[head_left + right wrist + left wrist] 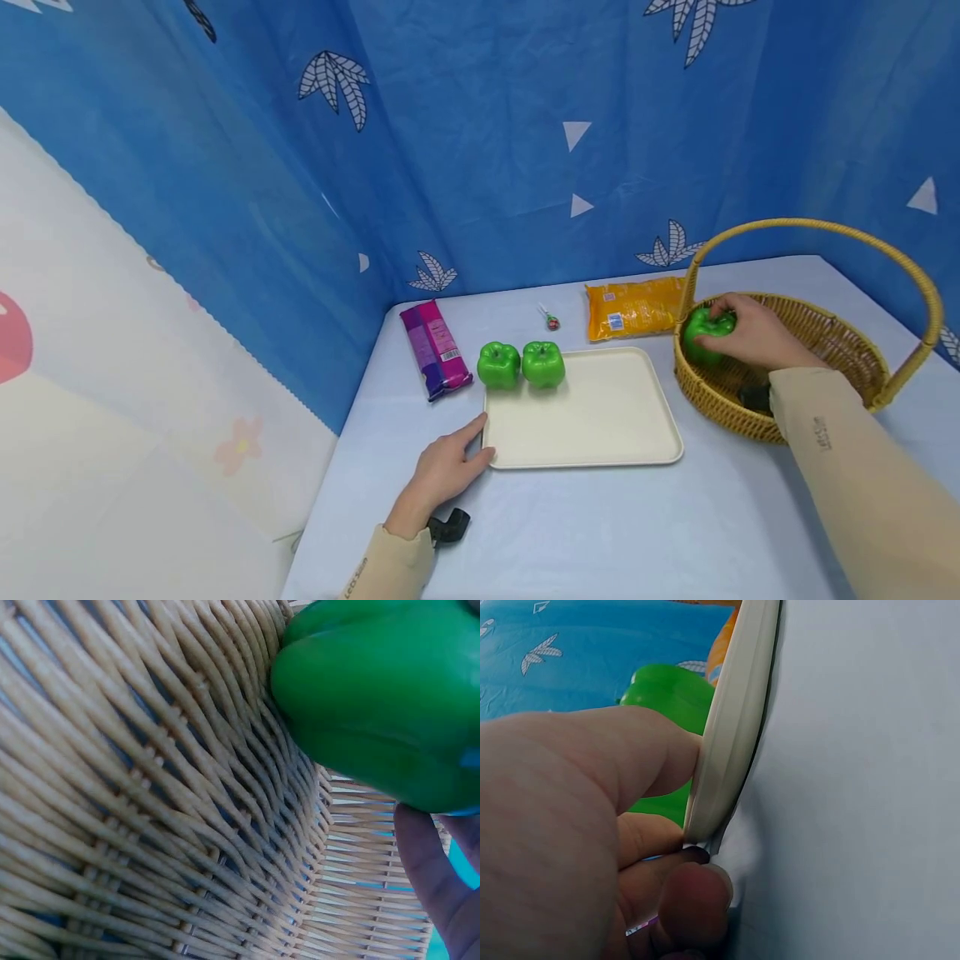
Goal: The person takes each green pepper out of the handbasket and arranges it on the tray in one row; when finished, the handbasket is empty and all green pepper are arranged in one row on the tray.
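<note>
In the head view my right hand point(761, 333) reaches into a wicker basket point(697, 392) and grips a green bell pepper point(697, 337) by its sides. The right wrist view has that pepper point(382, 705) against the woven wall, with fingertips point(416, 832) at its underside. My left hand point(446, 467) touches the near left corner of a cream tray point(592, 417) with thumb and forefinger. In the left wrist view the thumb point(660, 754) presses the tray rim point(731, 727). Two more bell peppers, one left point(498, 365) and one right point(543, 364), sit at the tray's far left corner.
A purple and pink packet point(437, 350) lies left of the tray. Behind it are a small lollipop point(550, 318) and an orange packet point(633, 308). The basket's tall handle point(810, 223) arches over the right arm. A blue curtain point(487, 167) hangs behind the table.
</note>
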Available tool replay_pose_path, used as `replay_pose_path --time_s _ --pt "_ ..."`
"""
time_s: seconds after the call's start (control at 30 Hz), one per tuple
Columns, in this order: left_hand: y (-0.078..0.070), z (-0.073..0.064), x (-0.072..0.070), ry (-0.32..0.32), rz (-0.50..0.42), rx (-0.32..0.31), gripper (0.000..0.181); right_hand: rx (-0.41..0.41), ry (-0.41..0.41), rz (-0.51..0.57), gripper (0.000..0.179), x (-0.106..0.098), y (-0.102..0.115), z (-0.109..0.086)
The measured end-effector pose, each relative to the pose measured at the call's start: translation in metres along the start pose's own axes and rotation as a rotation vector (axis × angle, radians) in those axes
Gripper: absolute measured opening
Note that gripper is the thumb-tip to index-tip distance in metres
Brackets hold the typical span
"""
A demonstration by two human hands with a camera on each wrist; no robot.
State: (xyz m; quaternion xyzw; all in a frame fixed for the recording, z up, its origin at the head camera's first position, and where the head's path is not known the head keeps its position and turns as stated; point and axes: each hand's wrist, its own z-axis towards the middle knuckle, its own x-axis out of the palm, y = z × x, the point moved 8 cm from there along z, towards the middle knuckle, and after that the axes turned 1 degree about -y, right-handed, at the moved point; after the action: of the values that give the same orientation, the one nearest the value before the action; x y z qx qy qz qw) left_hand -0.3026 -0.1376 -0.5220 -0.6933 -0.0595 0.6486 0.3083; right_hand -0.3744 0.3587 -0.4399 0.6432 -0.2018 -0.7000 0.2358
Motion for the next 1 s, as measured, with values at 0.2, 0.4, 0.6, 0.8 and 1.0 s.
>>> replay_pose_path --time_s 0.2,0.4,0.6,0.8,1.0 --pt "-0.003 0.000 -0.002 -0.015 0.004 0.010 0.065 0.005 0.047 -0.014 0.078 -0.011 0.006 -0.001" --pt "-0.004 -0.001 -0.002 -0.008 0.001 0.013 0.065 0.013 0.025 -0.053 0.073 -0.034 0.020 -0.008" --pt "-0.002 -0.001 -0.007 -0.015 0.000 0.014 0.065 -0.028 -0.014 -0.100 0.070 -0.057 0.058 -0.016" --pt "0.000 -0.002 -0.004 -0.005 -0.011 0.010 0.066 -0.089 0.002 -0.098 0.065 -0.047 0.093 -0.018" --pt "-0.003 -0.002 -0.003 -0.010 -0.010 0.028 0.065 -0.141 0.062 -0.003 0.055 -0.006 0.123 -0.014"
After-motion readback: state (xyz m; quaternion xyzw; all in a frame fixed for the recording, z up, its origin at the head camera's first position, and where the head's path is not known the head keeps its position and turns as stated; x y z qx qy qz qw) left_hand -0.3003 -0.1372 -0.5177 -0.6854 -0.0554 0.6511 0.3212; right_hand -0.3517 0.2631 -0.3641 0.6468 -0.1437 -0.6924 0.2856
